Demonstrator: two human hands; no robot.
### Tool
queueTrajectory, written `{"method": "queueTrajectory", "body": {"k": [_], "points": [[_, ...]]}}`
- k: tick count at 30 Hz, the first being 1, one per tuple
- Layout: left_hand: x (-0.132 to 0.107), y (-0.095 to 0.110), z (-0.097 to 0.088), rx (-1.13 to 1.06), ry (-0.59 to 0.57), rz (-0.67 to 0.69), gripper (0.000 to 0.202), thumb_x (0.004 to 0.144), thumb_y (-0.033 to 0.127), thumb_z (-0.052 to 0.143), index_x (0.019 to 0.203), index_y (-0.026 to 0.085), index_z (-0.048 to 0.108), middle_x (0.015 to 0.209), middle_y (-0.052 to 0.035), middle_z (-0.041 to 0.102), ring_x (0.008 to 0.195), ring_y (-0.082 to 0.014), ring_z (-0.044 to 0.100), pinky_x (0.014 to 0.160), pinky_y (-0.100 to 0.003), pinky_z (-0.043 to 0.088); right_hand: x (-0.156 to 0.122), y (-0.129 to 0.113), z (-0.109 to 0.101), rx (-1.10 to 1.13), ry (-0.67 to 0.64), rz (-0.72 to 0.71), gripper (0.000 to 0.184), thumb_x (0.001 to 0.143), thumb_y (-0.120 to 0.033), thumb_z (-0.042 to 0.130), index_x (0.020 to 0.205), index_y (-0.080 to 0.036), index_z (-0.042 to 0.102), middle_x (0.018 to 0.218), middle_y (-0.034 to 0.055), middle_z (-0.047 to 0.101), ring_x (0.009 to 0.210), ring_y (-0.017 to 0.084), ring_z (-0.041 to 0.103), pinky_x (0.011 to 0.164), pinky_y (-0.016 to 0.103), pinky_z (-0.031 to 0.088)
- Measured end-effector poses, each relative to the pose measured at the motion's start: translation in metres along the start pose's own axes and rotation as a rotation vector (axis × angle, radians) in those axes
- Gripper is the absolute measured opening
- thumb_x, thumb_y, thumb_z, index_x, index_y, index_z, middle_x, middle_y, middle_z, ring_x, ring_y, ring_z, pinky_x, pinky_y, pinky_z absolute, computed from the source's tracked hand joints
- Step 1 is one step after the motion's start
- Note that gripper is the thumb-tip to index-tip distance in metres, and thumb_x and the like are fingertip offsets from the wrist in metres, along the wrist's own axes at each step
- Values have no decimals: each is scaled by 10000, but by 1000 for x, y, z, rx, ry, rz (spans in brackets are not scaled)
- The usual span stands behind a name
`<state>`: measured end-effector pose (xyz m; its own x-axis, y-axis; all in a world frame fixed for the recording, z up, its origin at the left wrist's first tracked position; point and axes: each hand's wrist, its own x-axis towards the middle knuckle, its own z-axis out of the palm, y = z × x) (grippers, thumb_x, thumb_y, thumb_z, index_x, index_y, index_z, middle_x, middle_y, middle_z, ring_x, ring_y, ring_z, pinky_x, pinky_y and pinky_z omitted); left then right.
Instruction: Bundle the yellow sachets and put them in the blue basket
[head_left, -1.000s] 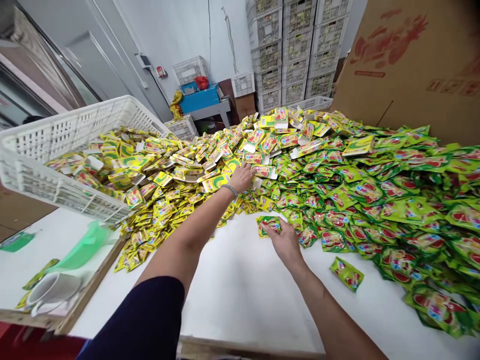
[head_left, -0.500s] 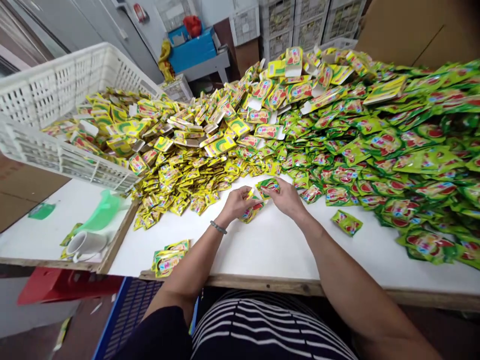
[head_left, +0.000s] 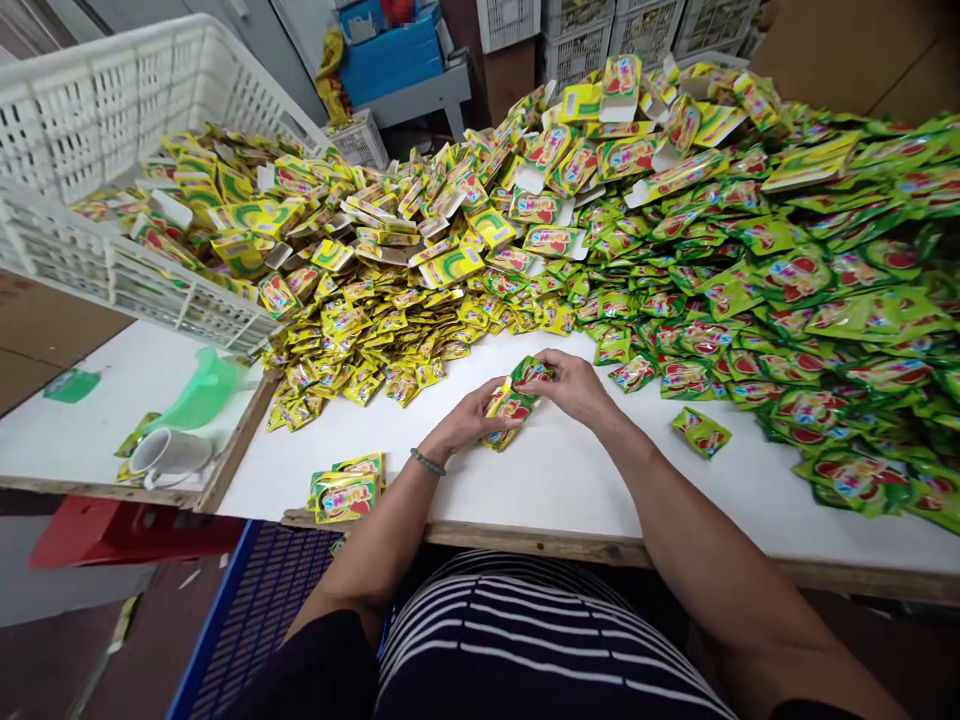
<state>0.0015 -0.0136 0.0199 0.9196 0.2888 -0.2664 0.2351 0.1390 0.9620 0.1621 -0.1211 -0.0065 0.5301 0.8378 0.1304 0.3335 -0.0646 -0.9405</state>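
The right fingers were bunched together and clamped on the top of a bunch of foil sachets, green with red print, while the left fingers curled around its lower part. The bunch sat between the right hand and the left hand, over a white table top. A beaded bracelet circled the left wrist. Just past the hands lay a heap of yellow sachets, running into a larger heap of green sachets on the right. One loose green sachet lay apart on the table, and a small stack of sachets sat near the table's front edge. Farther left stood a white plastic crate, tilted over the yellow heap, with a white mug and a green plastic scoop on a board beside it.
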Motion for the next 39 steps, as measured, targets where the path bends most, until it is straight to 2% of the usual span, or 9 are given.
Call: {"method": "queueTrajectory", "body": {"k": [4, 10, 16, 22, 24, 28, 30, 36, 39], "points": [[5, -10, 2, -114, 147, -40, 650, 561, 307, 849, 1127, 156, 569, 872, -11, 662, 706, -120, 598, 721, -265, 474, -2, -6, 7, -140, -36, -37, 375, 799, -574, 548, 703, -214, 587, 767, 17, 583, 682, 157, 521, 629, 283, 397], [11, -11, 0, 29, 239, -53, 434, 552, 347, 845, 844, 121, 617, 713, 19, 628, 598, -88, 542, 603, -218, 416, -2, -7, 6, -270, 19, -119, 381, 878, -540, 446, 683, -233, 561, 751, 49, 588, 783, 213, 520, 731, 342, 432], [9, -13, 0, 19, 184, -72, 444, 537, 348, 847, 845, 120, 623, 734, 7, 653, 616, -99, 557, 606, -223, 420, -3, 5, 6, -261, 33, -40, 330, 786, -539, 603, 666, -233, 640, 1025, 92, 631, 1067, 306, 472, 934, 471, 417], [5, -12, 6, -34, 173, -118, 436, 519, 337, 852, 818, 115, 623, 718, 5, 660, 611, -101, 570, 606, -223, 427, -7, 5, 9, -158, -172, 41, 322, 812, -493, 572, 618, -253, 662, 1225, 28, 613, 1201, 288, 415, 1031, 469, 370], [5, -11, 7, -66, 179, -129, 443, 516, 339, 853, 819, 115, 620, 708, 7, 659, 592, -95, 567, 593, -218, 423, -6, 4, 9, -129, -172, 31, 345, 828, -497, 544, 616, -255, 670, 1228, 26, 619, 1210, 284, 410, 1034, 464, 370], [6, -8, 8, -95, 232, -111, 444, 507, 327, 860, 817, 119, 619, 669, 18, 649, 558, -87, 558, 559, -206, 408, -5, 3, 7, -200, 73, -39, 263, 785, -483, 621, 666, -258, 685, 1202, 52, 629, 1215, 306, 401, 1033, 507, 355], [5, -7, 8, -98, 262, -103, 441, 500, 326, 863, 806, 117, 623, 660, 18, 647, 552, -88, 558, 551, -203, 407, -6, 2, 9, -234, 129, -66, 237, 784, -462, 633, 673, -261, 689, 1191, 53, 636, 1205, 313, 404, 1027, 531, 348], [3, -5, 7, -149, 308, -86, 444, 510, 359, 853, 808, 120, 628, 655, 17, 646, 549, -95, 563, 552, -212, 417, -11, -3, 17, -162, -41, -26, 357, 850, -485, 542, 613, -259, 682, 1194, 43, 644, 1220, 305, 400, 1036, 513, 340], [4, -7, 7, -103, 283, -78, 415, 522, 343, 846, 798, 118, 634, 659, 17, 642, 559, -94, 555, 559, -214, 412, -11, -7, 21, -83, -92, 44, 351, 869, -539, 484, 820, -277, 712, 1072, 70, 680, 1260, 300, 389, 1046, 509, 335]]}}
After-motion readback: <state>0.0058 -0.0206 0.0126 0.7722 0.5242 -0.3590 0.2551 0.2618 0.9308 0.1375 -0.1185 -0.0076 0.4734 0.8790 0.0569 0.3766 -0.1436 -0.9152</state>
